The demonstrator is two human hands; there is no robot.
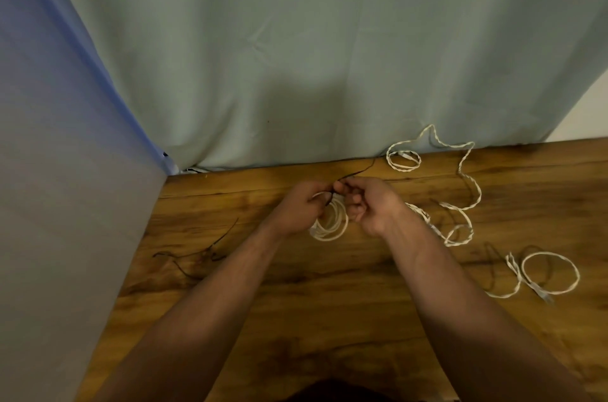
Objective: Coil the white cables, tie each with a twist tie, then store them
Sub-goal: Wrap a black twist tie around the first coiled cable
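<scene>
Wooden tabletop [329, 303], dark-grained, seen from above. Pale green cloth [296, 56] hangs behind its far edge, and a blue-grey cloth [59, 171] covers the left side.

Both bare forearms reach in from the near edge, and the hands meet near the table's middle.

Left hand [301, 207]: fingers curled round the coiled white cable [335, 227], gripping it at the upper left of the loops. The coil hangs between the two hands, with its lower turns close to the wood. Whether it touches the wood cannot be told.

Right hand [367, 204]: fingers curled in, thumb and forefinger pinching the black twist tie [357, 173] just above the coil. The tie's free end runs up and to the right toward the far table edge. Its lower part crosses the top of the coil beside the left thumb. Whether it is already wrapped round cannot be told.

Spare twist ties [210, 248]: a few thin black strands lie loose on the wood to the left, apart from the hands.

Long loose cable [479, 193]: white, uncoiled, it snakes from a small loop at the far edge down to just beside the right wrist.

Second loose cable [549, 253]: white, lying in an open ring at the far right, with its plug end on the wood beside it.
</scene>
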